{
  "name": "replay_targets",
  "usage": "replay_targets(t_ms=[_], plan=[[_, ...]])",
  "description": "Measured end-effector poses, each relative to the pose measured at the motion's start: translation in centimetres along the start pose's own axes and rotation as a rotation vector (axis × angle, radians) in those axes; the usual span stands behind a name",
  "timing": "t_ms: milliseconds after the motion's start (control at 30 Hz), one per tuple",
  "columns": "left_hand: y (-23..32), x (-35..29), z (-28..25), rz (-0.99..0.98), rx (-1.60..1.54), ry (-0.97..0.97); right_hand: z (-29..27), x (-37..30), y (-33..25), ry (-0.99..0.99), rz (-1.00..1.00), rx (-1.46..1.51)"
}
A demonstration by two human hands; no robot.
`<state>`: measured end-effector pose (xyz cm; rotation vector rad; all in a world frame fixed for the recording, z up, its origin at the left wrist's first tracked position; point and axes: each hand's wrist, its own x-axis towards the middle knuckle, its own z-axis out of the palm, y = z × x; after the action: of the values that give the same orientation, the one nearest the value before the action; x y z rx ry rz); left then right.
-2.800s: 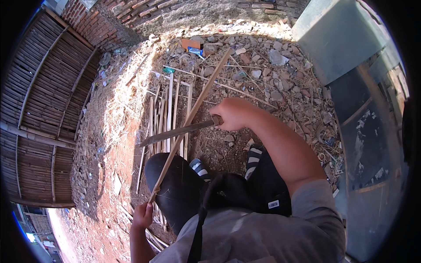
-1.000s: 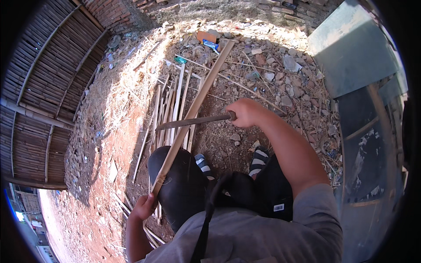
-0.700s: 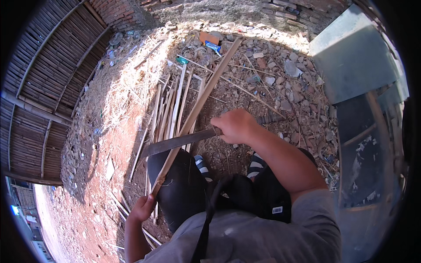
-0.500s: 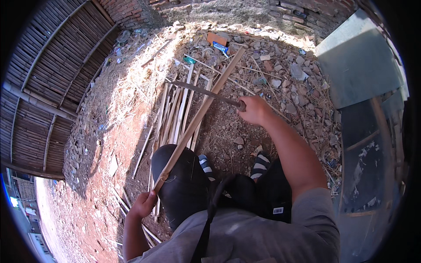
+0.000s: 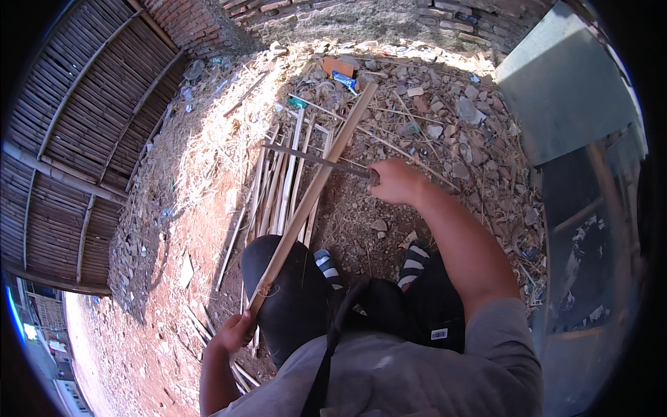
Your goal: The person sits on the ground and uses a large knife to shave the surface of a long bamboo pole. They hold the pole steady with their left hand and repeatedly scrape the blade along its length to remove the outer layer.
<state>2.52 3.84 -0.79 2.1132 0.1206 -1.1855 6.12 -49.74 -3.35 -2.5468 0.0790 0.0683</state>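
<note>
My left hand [image 5: 233, 331] is closed round the near end of a long bamboo strip [image 5: 306, 203], which slants up and away to the right across my knee. A frayed tuft of fibre hangs off the strip just above that hand. In my right hand [image 5: 396, 182] is the handle of a long, dark machete [image 5: 295, 152], its blade pointing left. The blade crosses the strip at its upper part and looks to be touching it. A bundle of pale bamboo strips [image 5: 283, 184] lies on the ground beyond my knee.
Rubble [image 5: 445, 115] and dry straw cover the ground up to a brick wall [image 5: 361, 24]. A bamboo-slat panel [image 5: 83, 90] stands at left, grey-green sheets [image 5: 570, 90] at right. More loose strips [image 5: 240, 375] lie by my left arm.
My right hand and the machete have shifted slightly left and down along the strip. The strip's far end has moved a little left and nearer, and my left hand has dropped slightly.
</note>
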Motion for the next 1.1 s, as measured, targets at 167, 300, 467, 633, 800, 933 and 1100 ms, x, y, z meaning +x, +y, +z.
replay_targets(t_ms=[167,300,467,633,800,933,1100], plan=[[-0.2,0.2,0.2,0.076,0.029,0.026,2.0,-2.2,-5.8,-0.017,-0.305,-0.228],[-1.3,1.1,0.1,0.126,0.013,0.044,1.0,-0.1,0.2,0.053,-0.021,0.018],[0.6,0.0,0.0,-0.015,-0.094,-0.010,-0.1,-0.2,0.5,0.074,0.127,0.034],[-0.5,0.4,0.3,0.012,-0.121,-0.047,-0.2,-1.9,-4.4,-0.095,-0.125,-0.174],[0.3,0.4,0.0,-0.039,-0.142,-0.016,0.1,-0.3,-1.0,-0.160,0.003,-0.077],[1.2,-1.1,0.8,-0.005,-0.086,0.098,-0.8,-0.9,-1.3,-0.100,0.054,-0.132],[1.9,-1.5,3.9,0.316,0.469,0.663,-0.8,-1.8,-2.3,-0.116,0.010,-0.117]])
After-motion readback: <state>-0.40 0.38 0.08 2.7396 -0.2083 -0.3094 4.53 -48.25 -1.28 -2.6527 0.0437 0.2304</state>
